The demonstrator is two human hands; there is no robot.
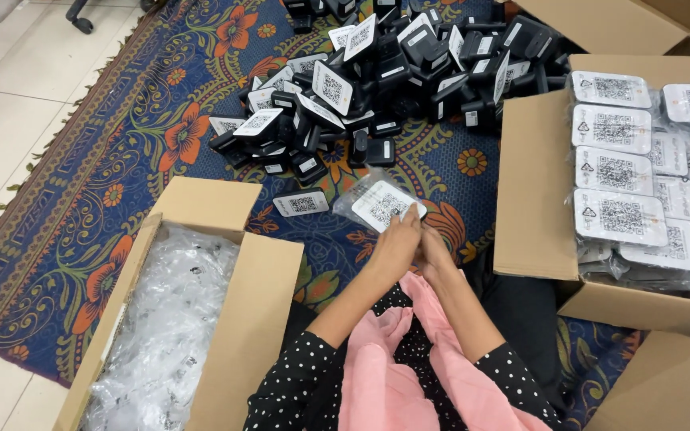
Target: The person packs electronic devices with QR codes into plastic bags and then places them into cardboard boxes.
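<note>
My left hand (397, 243) and my right hand (434, 254) are pressed together over my lap, both gripping a small black device with a white coded label, wrapped in a clear plastic bag (378, 203). The bagged device sticks out past my fingertips above the patterned rug. Another unbagged device (301, 203) lies on the rug just left of it. Behind it is a big pile of black devices (385, 72) with white labels.
An open cardboard box (233, 319) full of clear plastic bags (165, 319) stands at my left. At my right, an open cardboard box (533, 191) holds rows of bagged devices (620, 172). A blue floral rug (121, 183) covers the tiled floor.
</note>
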